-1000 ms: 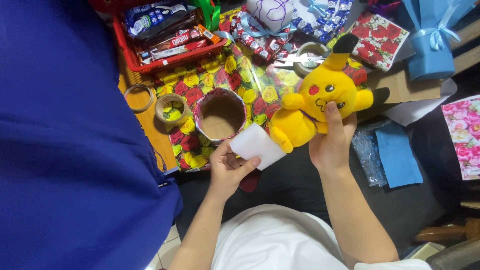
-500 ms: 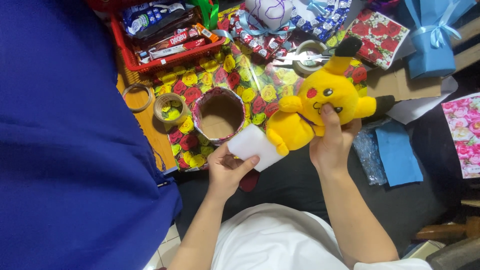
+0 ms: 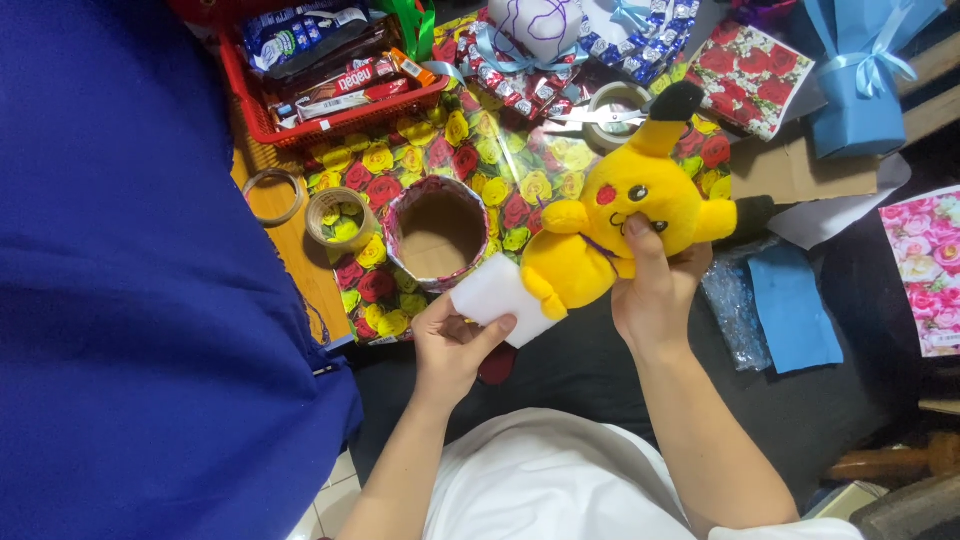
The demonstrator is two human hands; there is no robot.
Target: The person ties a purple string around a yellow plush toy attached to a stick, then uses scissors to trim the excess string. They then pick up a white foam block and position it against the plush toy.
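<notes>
A big blue cloth (image 3: 120, 260) fills the whole side to the left of the yellow plush toy (image 3: 610, 225), and it hides whatever lies under it. The rose-print wrapping paper (image 3: 500, 170) is spread flat behind the toy.

The toy is held up over the dark surface, just in front of the paper. It has a black-tipped ear, red cheeks and a small smile. The right hand (image 3: 655, 300) is closed around the toy from below. Its thumb presses on the toy's face, and the other fingers are hidden behind the plush.

The red basket (image 3: 250, 85) of wrapped sweets sits far behind the toy, and its top is cut off by the edge of the view. The blue gift box (image 3: 855, 95) with a ribbon stands behind and to the right of the toy, also cut off.

The round paper-covered tub (image 3: 437, 232) stands open just left of the toy. The left hand (image 3: 455, 345) is in front of the tub. It pinches a white foam block (image 3: 495, 295) between thumb and fingers, and the block touches the toy's foot.

2 tape rolls (image 3: 335, 215) lie left of the tub. Scissors (image 3: 590, 117) lie behind the toy's ear, partly hidden.
</notes>
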